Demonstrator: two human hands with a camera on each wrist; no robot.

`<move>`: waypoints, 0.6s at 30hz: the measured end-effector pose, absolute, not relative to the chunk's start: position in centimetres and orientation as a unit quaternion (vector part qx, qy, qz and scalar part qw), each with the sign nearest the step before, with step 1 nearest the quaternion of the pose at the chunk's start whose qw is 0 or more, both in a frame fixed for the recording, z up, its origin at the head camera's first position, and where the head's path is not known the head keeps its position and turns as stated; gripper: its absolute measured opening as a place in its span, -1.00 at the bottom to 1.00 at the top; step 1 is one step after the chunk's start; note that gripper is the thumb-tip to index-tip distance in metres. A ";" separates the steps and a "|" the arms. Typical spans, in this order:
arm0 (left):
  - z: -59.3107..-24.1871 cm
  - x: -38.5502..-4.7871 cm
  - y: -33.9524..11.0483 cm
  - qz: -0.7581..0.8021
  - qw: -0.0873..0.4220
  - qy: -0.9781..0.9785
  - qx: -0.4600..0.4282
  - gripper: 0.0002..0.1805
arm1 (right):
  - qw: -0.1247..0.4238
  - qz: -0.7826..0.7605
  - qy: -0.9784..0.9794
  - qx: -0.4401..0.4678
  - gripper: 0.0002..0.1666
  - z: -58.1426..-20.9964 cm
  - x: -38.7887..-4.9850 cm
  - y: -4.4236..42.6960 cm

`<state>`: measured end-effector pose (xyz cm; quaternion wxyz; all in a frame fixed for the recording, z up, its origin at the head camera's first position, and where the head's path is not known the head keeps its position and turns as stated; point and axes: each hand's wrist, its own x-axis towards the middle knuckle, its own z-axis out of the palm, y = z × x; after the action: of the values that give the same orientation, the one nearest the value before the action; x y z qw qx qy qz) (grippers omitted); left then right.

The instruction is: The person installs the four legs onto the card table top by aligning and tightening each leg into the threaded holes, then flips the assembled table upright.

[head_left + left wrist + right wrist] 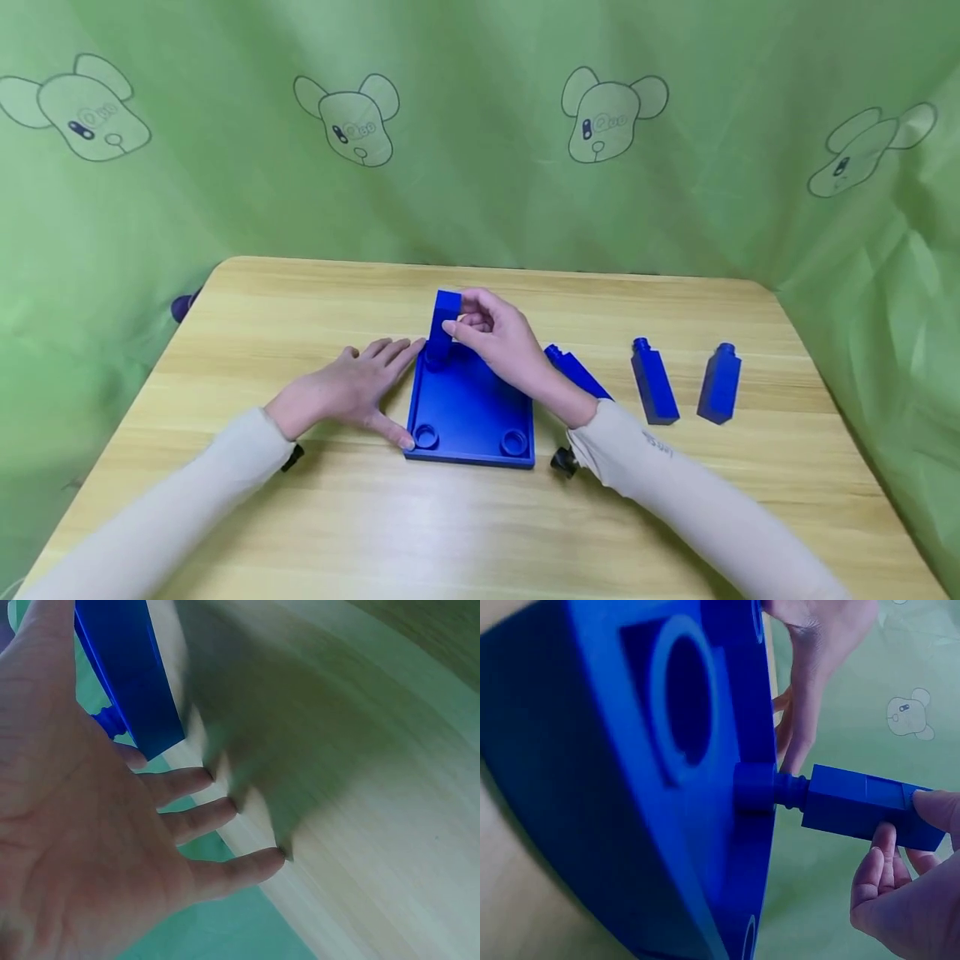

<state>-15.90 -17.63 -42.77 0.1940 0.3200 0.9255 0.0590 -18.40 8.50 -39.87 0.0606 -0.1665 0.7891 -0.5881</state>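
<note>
A blue square panel (474,408) with a raised rim and round sockets at its corners lies on the table. My right hand (498,333) pinches a blue square leg (446,321) between thumb and fingers, over the far left corner. In the right wrist view the leg (855,804) has its threaded end at the mouth of a socket (754,787), with some thread showing. My left hand (348,387) spreads along the panel's left edge, thumb at the near left corner and fingers by the far left corner. The left wrist view shows its fingers (225,817) extended.
Three more blue legs lie to the right: one (581,375) partly behind my right forearm, another (655,383) farther right, and the last (720,383) rightmost. A green curtain (480,192) surrounds the wooden table (420,533). A dark purple object (181,308) shows beyond the left edge.
</note>
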 end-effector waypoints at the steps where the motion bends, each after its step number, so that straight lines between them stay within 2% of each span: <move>1: -42.8 -15.8 -17.6 0.060 0.193 0.926 0.320 0.68 | 0.064 -0.585 0.791 -0.168 -0.51 -39.9 -18.4 8.5; 6: -42.7 -15.7 -17.6 0.063 0.183 0.928 0.320 0.67 | 0.071 -0.570 0.799 -0.179 -0.50 -40.0 -18.6 8.4; 13: -42.7 -15.6 -17.6 0.069 0.191 0.926 0.319 0.66 | 0.043 -0.507 0.829 -0.233 -0.48 -40.1 -18.6 8.2; 18: -42.8 -15.5 -17.5 0.063 0.193 0.928 0.314 0.65 | 0.026 -0.484 0.835 -0.261 -0.55 -40.5 -18.6 8.0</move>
<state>-15.52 -17.52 -42.82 0.1931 0.3138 0.9275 0.0629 -18.56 8.02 -40.49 0.0259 -0.2614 0.8346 -0.4841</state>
